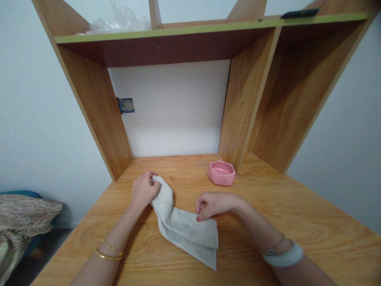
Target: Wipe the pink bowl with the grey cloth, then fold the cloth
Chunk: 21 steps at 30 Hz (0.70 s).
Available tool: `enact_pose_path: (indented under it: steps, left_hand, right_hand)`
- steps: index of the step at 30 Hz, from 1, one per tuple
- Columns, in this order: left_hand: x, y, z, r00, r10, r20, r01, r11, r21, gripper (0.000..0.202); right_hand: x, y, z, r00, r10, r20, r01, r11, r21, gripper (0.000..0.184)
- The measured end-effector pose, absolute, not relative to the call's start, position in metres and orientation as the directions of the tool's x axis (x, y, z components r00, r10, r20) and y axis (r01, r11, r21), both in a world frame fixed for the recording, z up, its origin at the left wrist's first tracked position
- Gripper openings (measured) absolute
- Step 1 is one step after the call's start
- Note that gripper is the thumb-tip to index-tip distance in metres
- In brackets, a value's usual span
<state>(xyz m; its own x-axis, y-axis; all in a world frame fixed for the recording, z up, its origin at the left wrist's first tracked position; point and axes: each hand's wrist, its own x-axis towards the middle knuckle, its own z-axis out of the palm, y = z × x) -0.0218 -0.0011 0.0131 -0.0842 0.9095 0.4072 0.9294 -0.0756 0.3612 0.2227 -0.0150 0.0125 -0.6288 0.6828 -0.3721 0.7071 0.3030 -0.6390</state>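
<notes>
A grey-white cloth (190,230) lies creased and bent across the wooden desktop, its wider end toward the lower right. My left hand (145,188) is closed in a pinch on the cloth's upper left end. Over the right part's upper edge is my right hand (212,204), its fingers curled and a gap showing between thumb and fingers. The thumb tip is at the cloth; whether it touches I cannot tell. Behind my right hand, a pink faceted ashtray (222,173) sits on the desk.
Wooden uprights (253,95) and a shelf (166,45) with a yellow-green edge rise behind the desktop (297,222). A clear plastic bag (122,22) and a dark flat object (300,13) lie on the shelf. A patterned fabric (24,214) is at the far left.
</notes>
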Motion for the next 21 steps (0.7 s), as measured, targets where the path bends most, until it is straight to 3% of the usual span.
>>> enact_pose_path:
  steps: [4, 8, 11, 13, 17, 19, 21]
  left_hand:
    - [-0.027, -0.001, 0.017, -0.119, 0.922, 0.369, 0.952, 0.001, 0.306, 0.027]
    - [-0.025, 0.0, 0.013, -0.123, 0.952, 0.281, 0.955, 0.037, 0.294, 0.028]
    - [-0.022, 0.0, 0.006, -0.124, 0.977, 0.171, 0.947, 0.065, 0.315, 0.029]
    - [-0.021, 0.001, 0.0, -0.101, 0.985, 0.142, 0.946, 0.05, 0.321, 0.031]
    - [-0.025, 0.005, -0.004, -0.046, 0.944, 0.326, 0.956, -0.053, 0.289, 0.033]
    - [-0.028, 0.005, -0.001, 0.089, 0.928, 0.361, 0.936, -0.202, 0.288, 0.029]
    - [-0.03, 0.003, 0.003, 0.276, 0.915, 0.295, 0.879, -0.365, 0.308, 0.026]
  right_hand:
    - [0.228, -0.014, 0.016, -0.588, 0.714, -0.38, 0.765, 0.337, -0.549, 0.017]
    - [0.246, -0.01, 0.023, -0.424, 0.837, -0.345, 0.866, 0.263, -0.425, 0.015]
    - [0.254, -0.007, 0.028, -0.275, 0.927, -0.253, 0.925, 0.184, -0.331, 0.013]
    - [0.253, -0.006, 0.03, -0.207, 0.971, -0.122, 0.952, 0.17, -0.256, 0.012]
    - [0.246, -0.01, 0.031, -0.242, 0.961, 0.135, 0.946, 0.265, -0.189, 0.015]
    - [0.242, -0.013, 0.03, -0.33, 0.938, 0.111, 0.913, 0.346, -0.214, 0.019]
    - [0.241, -0.015, 0.027, -0.401, 0.916, 0.023, 0.888, 0.395, -0.236, 0.025]
